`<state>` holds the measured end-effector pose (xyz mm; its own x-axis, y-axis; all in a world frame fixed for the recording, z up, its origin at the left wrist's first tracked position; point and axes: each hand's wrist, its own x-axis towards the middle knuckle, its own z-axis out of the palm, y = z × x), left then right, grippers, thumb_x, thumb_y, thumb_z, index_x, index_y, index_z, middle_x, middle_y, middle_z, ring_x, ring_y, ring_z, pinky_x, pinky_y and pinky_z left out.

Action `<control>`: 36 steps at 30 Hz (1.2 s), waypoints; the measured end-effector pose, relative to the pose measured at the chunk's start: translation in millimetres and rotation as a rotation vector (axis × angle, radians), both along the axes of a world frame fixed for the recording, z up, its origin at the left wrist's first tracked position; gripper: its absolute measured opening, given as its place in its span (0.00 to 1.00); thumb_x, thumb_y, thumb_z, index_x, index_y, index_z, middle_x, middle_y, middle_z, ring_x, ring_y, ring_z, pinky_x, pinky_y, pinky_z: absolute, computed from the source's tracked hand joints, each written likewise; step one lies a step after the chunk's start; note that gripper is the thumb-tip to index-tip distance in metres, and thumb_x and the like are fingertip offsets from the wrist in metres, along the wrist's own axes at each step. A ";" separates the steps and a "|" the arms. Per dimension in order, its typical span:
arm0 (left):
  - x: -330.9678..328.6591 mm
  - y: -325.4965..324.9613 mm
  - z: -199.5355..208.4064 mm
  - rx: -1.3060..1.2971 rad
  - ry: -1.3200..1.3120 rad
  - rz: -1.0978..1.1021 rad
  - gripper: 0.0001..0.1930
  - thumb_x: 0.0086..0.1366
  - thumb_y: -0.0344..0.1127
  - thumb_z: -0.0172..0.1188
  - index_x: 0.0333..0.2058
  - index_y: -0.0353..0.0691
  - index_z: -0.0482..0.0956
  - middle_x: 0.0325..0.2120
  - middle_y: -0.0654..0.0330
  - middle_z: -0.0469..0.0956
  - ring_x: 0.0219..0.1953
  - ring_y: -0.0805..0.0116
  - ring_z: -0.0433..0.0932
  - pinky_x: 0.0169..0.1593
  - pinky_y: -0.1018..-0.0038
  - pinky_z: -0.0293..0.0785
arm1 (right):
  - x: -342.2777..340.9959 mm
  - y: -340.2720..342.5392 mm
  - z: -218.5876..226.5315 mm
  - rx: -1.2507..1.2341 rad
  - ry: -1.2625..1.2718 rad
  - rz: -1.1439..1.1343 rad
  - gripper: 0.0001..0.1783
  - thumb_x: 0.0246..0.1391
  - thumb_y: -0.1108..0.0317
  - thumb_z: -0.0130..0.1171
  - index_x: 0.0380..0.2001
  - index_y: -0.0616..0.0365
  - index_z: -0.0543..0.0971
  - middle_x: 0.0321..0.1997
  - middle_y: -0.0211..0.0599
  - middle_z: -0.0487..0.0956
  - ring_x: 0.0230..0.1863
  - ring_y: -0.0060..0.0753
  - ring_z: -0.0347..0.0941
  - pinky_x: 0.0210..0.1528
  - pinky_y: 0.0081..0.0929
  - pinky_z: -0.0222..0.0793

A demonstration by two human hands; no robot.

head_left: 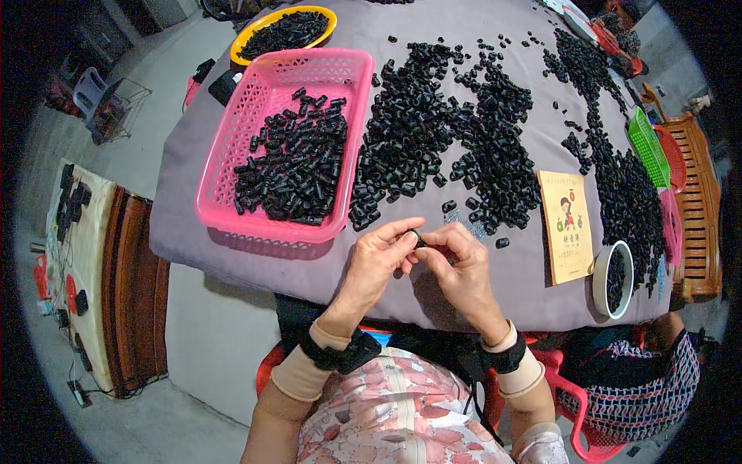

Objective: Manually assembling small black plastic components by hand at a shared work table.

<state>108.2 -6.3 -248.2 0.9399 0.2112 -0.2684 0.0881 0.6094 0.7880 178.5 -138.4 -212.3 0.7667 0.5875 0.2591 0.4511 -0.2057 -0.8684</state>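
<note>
Head view: left hand [376, 259] and right hand [457, 263] share a narrow grip on one small black plastic ring [417, 236] above the grey-clothed bench [464, 298]; fitting step, likely; next needs firm press.

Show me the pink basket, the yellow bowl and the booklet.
pink basket [232, 139]: head view, left wall.
yellow bowl [246, 36]: head view, left rim.
booklet [566, 247]: head view, lower cover.

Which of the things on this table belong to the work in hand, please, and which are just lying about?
In use: left hand and right hand, both pinching one small black part; loose black parts; pink basket.

Lying about: yellow booklet, green basket, white cup, yellow bowl.
</note>
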 end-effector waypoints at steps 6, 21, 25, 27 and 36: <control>-2.4 6.9 -3.9 0.015 -0.005 -0.061 0.14 0.63 0.31 0.55 0.47 0.36 0.73 0.25 0.65 0.76 0.22 0.82 0.71 0.23 0.87 0.65 | -0.5 0.0 -2.6 -0.036 0.053 0.035 0.08 0.44 0.76 0.61 0.30 0.63 0.76 0.25 0.37 0.71 0.25 0.30 0.70 0.27 0.25 0.66; -10.6 10.8 10.6 -0.228 -0.090 -0.102 0.16 0.61 0.29 0.54 0.48 0.36 0.66 0.34 0.62 0.75 0.30 0.80 0.73 0.30 0.85 0.69 | 5.9 5.0 4.0 0.031 0.209 0.282 0.20 0.40 0.70 0.67 0.40 0.62 0.76 0.30 0.31 0.69 0.29 0.22 0.66 0.29 0.20 0.64; -11.0 11.5 10.8 -0.297 -0.048 -0.117 0.19 0.60 0.28 0.55 0.49 0.39 0.62 0.36 0.59 0.74 0.34 0.75 0.75 0.34 0.82 0.72 | 7.3 4.4 7.3 -0.013 0.225 0.306 0.19 0.40 0.69 0.67 0.38 0.62 0.77 0.32 0.32 0.70 0.30 0.23 0.66 0.30 0.20 0.64; -12.2 14.2 9.8 -0.296 -0.064 -0.149 0.18 0.61 0.28 0.55 0.49 0.40 0.62 0.36 0.59 0.74 0.35 0.74 0.75 0.35 0.81 0.73 | 7.2 4.3 7.4 0.031 0.291 0.318 0.18 0.41 0.69 0.67 0.37 0.61 0.77 0.34 0.32 0.71 0.30 0.22 0.66 0.31 0.19 0.63; -11.0 6.4 11.5 -0.306 -0.060 -0.086 0.16 0.61 0.29 0.56 0.46 0.40 0.62 0.33 0.61 0.74 0.29 0.78 0.73 0.29 0.84 0.66 | 2.7 1.1 3.2 0.079 0.352 0.291 0.17 0.43 0.68 0.65 0.37 0.62 0.76 0.37 0.33 0.72 0.31 0.22 0.66 0.32 0.18 0.62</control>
<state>97.2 0.0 -236.8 0.9669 0.0486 -0.2505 0.1081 0.8112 0.5747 181.2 -137.3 -209.0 0.6221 0.7802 0.0653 0.1556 -0.0415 -0.9869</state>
